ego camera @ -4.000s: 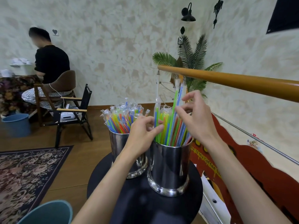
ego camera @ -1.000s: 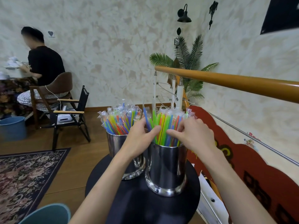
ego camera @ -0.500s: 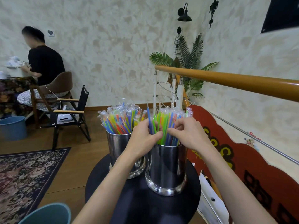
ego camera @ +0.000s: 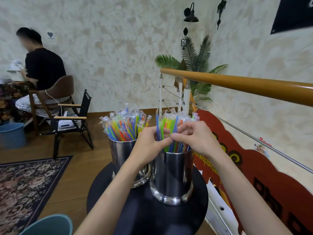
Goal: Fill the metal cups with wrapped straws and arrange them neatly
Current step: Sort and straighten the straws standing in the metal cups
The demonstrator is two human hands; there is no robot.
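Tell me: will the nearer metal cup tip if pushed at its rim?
Probably not easily: the nearer metal cup has a flared base on the round black table. Its polished wall looks slippery. The wrapped straws standing loose would likely shift.

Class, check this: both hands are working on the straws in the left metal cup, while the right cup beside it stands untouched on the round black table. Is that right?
Not quite. The head view shows the left hand and right hand among the straws in the right cup; the left cup is the untouched one on the table.

We see two shiny metal cups upright and side by side: the near cup and the far cup, each packed with colourful wrapped straws.
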